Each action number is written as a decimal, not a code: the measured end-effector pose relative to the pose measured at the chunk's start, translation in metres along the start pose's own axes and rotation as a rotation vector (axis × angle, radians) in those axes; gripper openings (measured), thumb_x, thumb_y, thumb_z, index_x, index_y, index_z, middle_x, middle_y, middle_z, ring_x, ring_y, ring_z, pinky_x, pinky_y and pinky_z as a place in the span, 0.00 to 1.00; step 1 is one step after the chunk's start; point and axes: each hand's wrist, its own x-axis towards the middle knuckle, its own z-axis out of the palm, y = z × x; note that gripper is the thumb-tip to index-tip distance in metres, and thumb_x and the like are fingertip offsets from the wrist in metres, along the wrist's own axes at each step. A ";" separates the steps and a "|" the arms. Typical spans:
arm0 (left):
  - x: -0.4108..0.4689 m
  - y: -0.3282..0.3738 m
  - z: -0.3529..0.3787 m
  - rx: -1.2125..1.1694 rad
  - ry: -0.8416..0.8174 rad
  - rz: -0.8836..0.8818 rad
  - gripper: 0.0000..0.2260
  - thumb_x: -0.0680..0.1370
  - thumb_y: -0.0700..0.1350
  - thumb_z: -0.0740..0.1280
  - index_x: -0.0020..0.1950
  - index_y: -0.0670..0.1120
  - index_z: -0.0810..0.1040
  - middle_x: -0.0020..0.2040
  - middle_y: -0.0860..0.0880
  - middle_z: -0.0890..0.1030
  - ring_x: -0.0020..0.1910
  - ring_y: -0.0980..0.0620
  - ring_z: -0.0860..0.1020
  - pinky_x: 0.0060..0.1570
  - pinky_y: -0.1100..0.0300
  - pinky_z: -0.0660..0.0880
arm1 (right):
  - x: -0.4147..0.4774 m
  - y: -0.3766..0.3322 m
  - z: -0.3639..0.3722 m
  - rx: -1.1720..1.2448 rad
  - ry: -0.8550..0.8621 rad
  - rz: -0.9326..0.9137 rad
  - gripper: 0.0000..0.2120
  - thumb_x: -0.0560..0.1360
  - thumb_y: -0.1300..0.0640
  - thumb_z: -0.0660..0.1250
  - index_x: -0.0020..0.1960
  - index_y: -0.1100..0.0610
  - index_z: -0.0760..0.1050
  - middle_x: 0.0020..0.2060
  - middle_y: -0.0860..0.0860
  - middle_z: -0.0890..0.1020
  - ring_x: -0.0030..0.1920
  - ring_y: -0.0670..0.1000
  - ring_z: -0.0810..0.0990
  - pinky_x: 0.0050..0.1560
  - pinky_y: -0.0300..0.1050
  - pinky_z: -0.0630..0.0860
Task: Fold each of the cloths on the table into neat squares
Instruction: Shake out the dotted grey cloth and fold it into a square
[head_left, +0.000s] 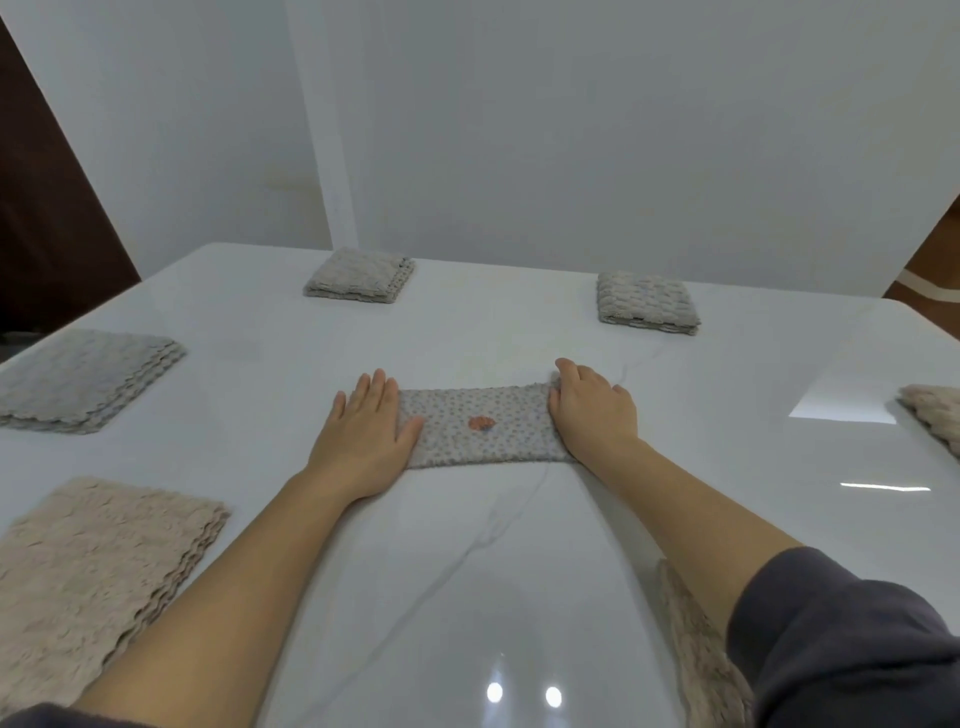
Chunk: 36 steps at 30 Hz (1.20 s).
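Note:
A grey dotted cloth (480, 426) with a small orange patch lies folded into a long rectangle at the middle of the white table (467, 571). My left hand (366, 434) lies flat on its left end, fingers straight and thumb on the fabric. My right hand (592, 410) covers the right end, and its fingers curl over the far right corner of the cloth.
Two folded grey squares sit at the back, one (361, 275) left and one (647, 304) right. A larger grey cloth (83, 379) and a beige cloth (93, 577) lie on the left. More beige cloths lie at the right edge (935, 415) and under my right forearm (701, 660).

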 end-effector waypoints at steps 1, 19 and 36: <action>0.000 -0.002 0.000 -0.001 -0.004 0.000 0.31 0.83 0.58 0.44 0.80 0.43 0.42 0.80 0.47 0.40 0.78 0.51 0.40 0.76 0.52 0.39 | 0.000 0.000 -0.001 -0.004 -0.004 0.000 0.17 0.83 0.53 0.51 0.70 0.56 0.64 0.62 0.53 0.76 0.63 0.54 0.73 0.58 0.52 0.68; -0.004 -0.001 0.000 -0.010 0.027 -0.005 0.27 0.84 0.53 0.44 0.80 0.43 0.43 0.80 0.47 0.42 0.78 0.53 0.41 0.76 0.52 0.39 | -0.016 -0.096 0.003 0.048 -0.288 -0.379 0.28 0.84 0.47 0.42 0.80 0.58 0.42 0.79 0.53 0.42 0.78 0.53 0.39 0.76 0.58 0.39; -0.003 -0.002 -0.004 -0.005 -0.016 -0.009 0.28 0.83 0.55 0.44 0.80 0.44 0.43 0.80 0.48 0.43 0.79 0.52 0.42 0.76 0.45 0.40 | -0.019 -0.011 -0.011 -0.060 -0.354 -0.161 0.30 0.83 0.44 0.40 0.80 0.59 0.40 0.79 0.52 0.41 0.78 0.53 0.38 0.75 0.64 0.39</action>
